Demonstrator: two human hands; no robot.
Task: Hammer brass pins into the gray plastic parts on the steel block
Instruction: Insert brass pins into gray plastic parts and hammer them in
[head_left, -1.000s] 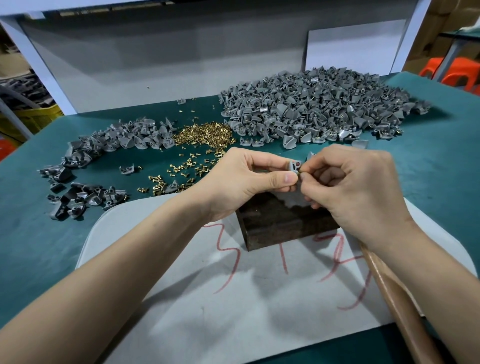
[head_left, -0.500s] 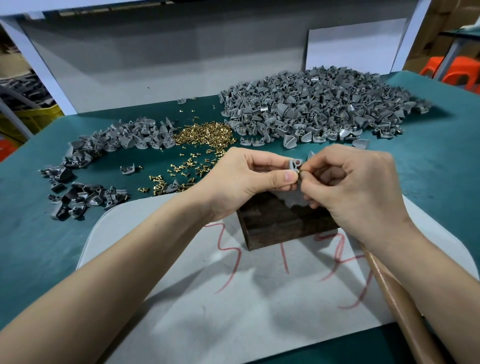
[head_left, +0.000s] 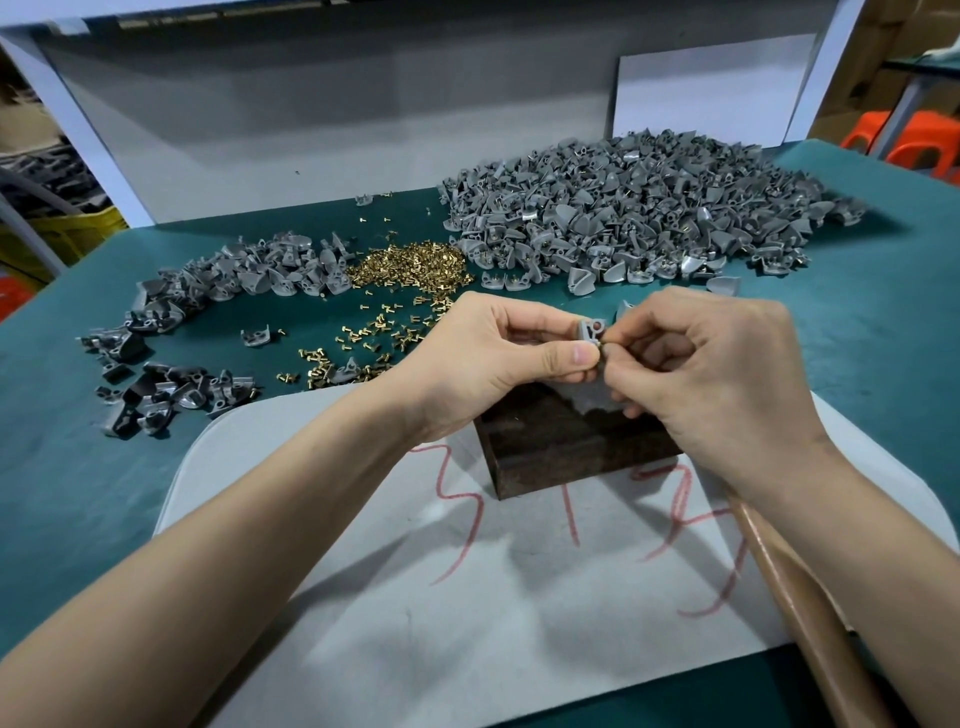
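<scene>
My left hand pinches a small gray plastic part between thumb and fingers, just above the far edge of the dark steel block. My right hand meets it from the right and pinches a brass pin against the part. A wooden hammer handle runs under my right forearm; its head is hidden. The block stands on a pale gray mat with red marks.
A heap of brass pins lies behind my left hand, with loose pins scattered toward the mat. A large pile of gray parts fills the back right, a smaller pile and darker pieces sit left on the green table.
Both hands stay almost still over the block. The right fingers have shifted slightly at the part, and the brass pin now shows between the fingertips.
</scene>
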